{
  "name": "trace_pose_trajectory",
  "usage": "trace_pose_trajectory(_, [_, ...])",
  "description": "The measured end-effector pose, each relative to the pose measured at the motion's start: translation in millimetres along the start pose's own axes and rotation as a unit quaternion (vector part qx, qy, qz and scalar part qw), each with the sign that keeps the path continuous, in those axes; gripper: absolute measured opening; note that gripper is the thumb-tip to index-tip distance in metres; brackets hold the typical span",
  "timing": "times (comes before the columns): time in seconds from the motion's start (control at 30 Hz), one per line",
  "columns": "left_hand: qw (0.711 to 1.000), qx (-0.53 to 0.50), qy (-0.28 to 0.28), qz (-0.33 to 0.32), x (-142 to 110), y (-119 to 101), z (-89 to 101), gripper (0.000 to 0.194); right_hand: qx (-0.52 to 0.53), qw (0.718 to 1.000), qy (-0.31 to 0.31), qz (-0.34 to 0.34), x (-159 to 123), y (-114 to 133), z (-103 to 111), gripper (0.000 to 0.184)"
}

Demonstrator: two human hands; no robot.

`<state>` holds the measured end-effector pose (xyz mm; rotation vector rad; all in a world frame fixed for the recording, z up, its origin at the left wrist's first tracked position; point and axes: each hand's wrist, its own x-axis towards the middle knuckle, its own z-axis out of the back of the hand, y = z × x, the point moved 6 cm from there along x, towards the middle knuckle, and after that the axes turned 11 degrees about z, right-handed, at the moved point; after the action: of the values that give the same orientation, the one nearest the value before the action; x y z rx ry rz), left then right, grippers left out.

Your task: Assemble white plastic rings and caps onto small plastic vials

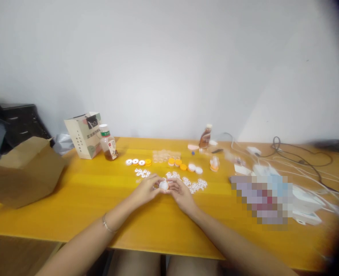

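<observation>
While the left hand (146, 189) and right hand (184, 194) grip a white disc (164, 186) between their fingertips over the table's (169, 226) middle, its round face, about as long as wide, points up toward the head camera. Behind, the left bottle (108, 145) holds dark liquid near its base; the right bottle (205, 137) looks brown, its contents unclear, and the box's (84, 140) inside is hidden.

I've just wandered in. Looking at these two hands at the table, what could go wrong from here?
The round white piece might slip, since the left hand and right hand seem to hold it mostly by their fingertips. The right hand is also close to the loose small white pieces, so a careless brush could scatter them over the table.
</observation>
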<state>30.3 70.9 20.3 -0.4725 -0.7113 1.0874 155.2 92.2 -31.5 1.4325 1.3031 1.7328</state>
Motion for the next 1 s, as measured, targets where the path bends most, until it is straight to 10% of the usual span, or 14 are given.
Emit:
trace_pose_trajectory(0.77, [0.985, -0.128, 0.079, 0.087, 6.7, 19.3, -1.1, 0.035, 0.047, 0.995, -0.010, -0.088, -2.3, 11.1, -6.7, 0.029])
trace_pose_trajectory(1.0, [0.980, -0.147, 0.113, 0.066, 4.4, 8.5, 4.3, 0.034, 0.096, 0.989, 0.090, -0.063, -3.6, 26.9, -18.2, 0.035])
